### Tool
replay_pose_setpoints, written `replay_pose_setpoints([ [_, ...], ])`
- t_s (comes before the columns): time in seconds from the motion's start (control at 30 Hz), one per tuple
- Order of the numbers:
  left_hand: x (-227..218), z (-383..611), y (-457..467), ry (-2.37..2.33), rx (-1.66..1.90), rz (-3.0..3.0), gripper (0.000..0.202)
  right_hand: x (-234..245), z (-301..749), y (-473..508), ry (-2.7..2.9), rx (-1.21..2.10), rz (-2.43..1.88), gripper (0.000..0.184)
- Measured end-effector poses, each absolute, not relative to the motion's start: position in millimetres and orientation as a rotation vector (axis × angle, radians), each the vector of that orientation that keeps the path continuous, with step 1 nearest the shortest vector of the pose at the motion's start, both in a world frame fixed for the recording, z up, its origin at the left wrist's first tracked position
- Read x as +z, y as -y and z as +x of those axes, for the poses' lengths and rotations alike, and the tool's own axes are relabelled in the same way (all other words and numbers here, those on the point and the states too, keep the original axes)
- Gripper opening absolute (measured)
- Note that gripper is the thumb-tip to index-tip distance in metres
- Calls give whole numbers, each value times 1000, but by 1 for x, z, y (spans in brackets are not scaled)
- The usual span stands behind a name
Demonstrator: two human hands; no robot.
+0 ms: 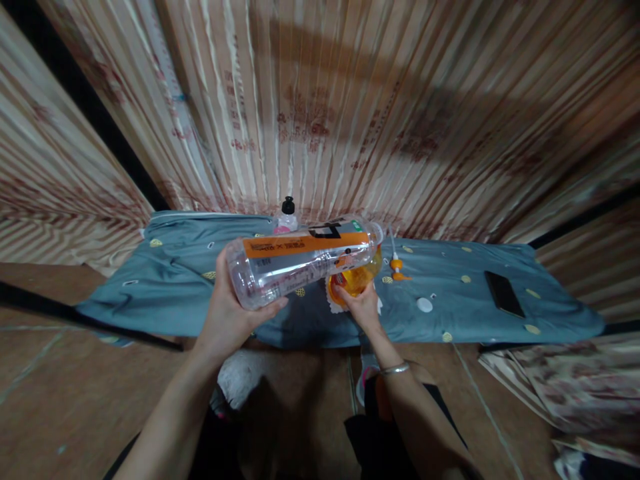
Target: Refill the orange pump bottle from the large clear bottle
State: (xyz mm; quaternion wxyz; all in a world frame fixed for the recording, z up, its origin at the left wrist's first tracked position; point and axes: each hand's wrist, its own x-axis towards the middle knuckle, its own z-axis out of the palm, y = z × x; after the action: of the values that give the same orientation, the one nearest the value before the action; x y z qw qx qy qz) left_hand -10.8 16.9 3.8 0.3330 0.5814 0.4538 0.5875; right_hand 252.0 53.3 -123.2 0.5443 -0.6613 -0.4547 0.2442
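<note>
My left hand [227, 310] grips the base of a large clear plastic bottle [300, 261] with an orange label, tipped on its side with its mouth toward the right. The mouth hangs over a small orange bottle [357, 280], which my right hand [363, 308] grasps from below on the blue cloth. An orange pump nozzle [397, 265] with a white tube lies just right of the small bottle. A white cap [425, 305] rests on the cloth nearby.
A blue patterned cloth [180, 273] covers a low surface against a striped curtain. A small bottle with a black cap [287, 215] stands at the back. A black phone [504, 293] lies at the right. Brown floor lies below.
</note>
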Motion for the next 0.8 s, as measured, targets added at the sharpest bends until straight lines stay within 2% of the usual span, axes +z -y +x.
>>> replay_pose_setpoints([
  [0.43,1,-10,-17,-1195,1525,1492,101,-130,255,-56,1069,594,-1576,74],
  [0.8,6,-9,-18,-1219,1524,1447,94,-126,255,-55,1074,606,-1561,72],
])
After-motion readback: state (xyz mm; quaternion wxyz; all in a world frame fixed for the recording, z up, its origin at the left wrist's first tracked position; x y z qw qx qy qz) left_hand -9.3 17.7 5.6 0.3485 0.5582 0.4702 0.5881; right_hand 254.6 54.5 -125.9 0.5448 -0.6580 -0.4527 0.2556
